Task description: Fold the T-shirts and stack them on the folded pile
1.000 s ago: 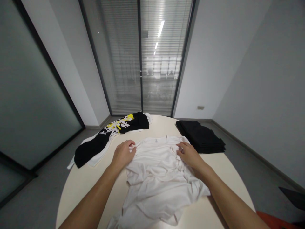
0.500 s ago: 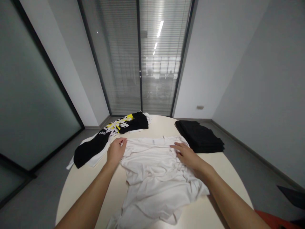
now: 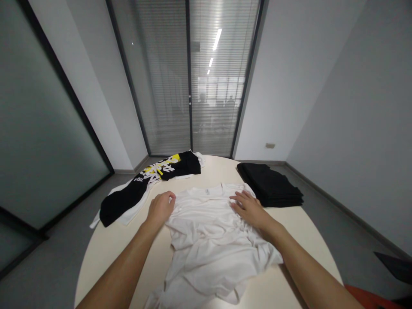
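Observation:
A wrinkled white T-shirt [image 3: 209, 236] lies spread on the table, its collar with a small label at the far end. My left hand [image 3: 162, 209] is at the shirt's upper left edge, fingers curled and closed on the fabric there. Across from it, my right hand [image 3: 251, 209] rests open on the upper right part, fingers spread over the cloth. The lower part of the shirt is bunched in folds toward me.
The cream round table [image 3: 109, 257] carries a black shirt with white and yellow print [image 3: 161, 169] over white garments at the back left. A stack of folded black clothes [image 3: 270, 184] sits at the back right. Something red [image 3: 370, 296] shows at lower right.
My left hand has shifted slightly right and toward me, and the shirt's upper left corner has moved inward. My right hand stays nearly in place, with its fingers slightly more spread.

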The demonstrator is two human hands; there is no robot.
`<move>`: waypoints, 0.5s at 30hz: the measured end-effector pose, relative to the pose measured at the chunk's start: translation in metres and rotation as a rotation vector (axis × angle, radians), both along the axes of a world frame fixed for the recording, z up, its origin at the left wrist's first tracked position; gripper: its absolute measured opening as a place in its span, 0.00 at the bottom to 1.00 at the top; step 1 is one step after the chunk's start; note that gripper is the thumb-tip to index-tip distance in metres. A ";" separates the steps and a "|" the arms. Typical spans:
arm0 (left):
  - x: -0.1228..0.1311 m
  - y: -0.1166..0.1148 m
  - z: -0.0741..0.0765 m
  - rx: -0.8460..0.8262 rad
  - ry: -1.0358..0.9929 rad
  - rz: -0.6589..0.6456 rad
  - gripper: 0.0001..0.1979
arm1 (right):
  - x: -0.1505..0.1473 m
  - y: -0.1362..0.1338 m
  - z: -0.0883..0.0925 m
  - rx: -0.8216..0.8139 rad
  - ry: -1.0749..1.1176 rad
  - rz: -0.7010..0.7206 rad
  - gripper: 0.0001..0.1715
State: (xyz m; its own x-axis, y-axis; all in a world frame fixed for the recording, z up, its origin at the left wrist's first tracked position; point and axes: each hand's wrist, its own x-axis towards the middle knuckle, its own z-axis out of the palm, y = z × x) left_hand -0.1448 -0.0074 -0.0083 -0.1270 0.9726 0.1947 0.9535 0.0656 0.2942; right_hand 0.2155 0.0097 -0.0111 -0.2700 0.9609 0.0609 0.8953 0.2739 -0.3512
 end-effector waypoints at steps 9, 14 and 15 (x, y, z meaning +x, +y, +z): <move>0.004 0.000 0.003 0.146 0.104 -0.085 0.15 | -0.004 0.026 0.019 0.169 0.035 -0.132 0.20; 0.015 -0.008 0.009 0.072 0.244 -0.100 0.15 | -0.011 0.051 0.033 0.135 -0.143 -0.307 0.20; 0.018 -0.009 0.011 0.065 0.271 -0.092 0.15 | -0.012 0.056 0.034 0.117 -0.167 -0.336 0.20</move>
